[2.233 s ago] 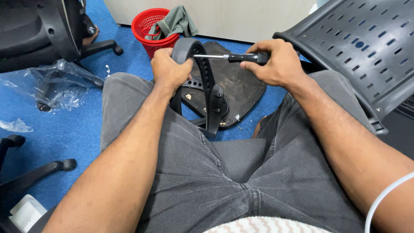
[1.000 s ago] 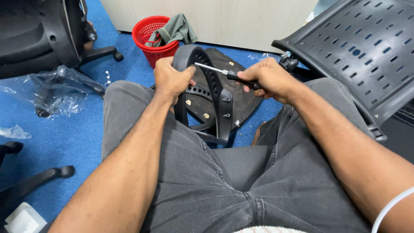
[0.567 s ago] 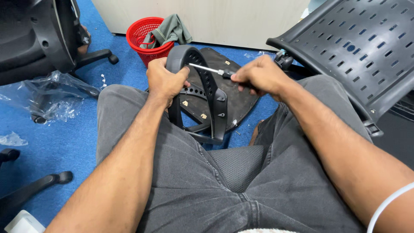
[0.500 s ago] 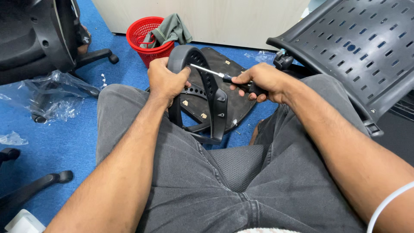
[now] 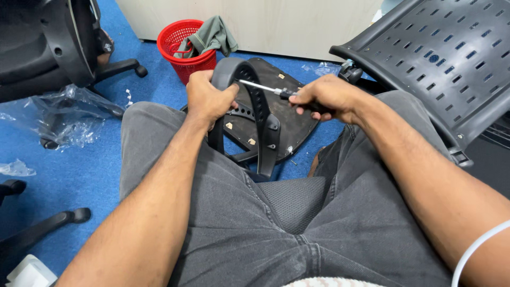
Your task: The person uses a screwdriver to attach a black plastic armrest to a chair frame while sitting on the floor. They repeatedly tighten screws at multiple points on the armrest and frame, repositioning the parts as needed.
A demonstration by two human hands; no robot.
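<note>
A red plastic mesh basket (image 5: pixel 185 47) stood on the blue carpet (image 5: pixel 69 175) by the pale wall (image 5: pixel 276 24), with a grey-green cloth (image 5: pixel 211 35) draped over its rim and partly inside it. Crumpled clear plastic wrap (image 5: pixel 64 119) lay at the left beside a black chair base (image 5: pixel 48 48). A perforated black chair back panel (image 5: pixel 446 64) crowded the right side, its lower edge just beside the person's right thigh, leaving only a narrow strip of carpet between the knees.

The left hand (image 5: pixel 207 98) was closed around the top of a black curved armrest bracket (image 5: pixel 254 114), which stood upright between the knees, its long axis running roughly top to bottom, in front of a black seat plate (image 5: pixel 289 119) lying on the floor. The right hand (image 5: pixel 326 98) gripped the dark handle of a screwdriver (image 5: pixel 265 88). The shaft lay nearly level, pointing left and slightly up, its tip meeting the bracket's upper curve just beside the left hand's fingers (image 5: pixel 226 95).
</note>
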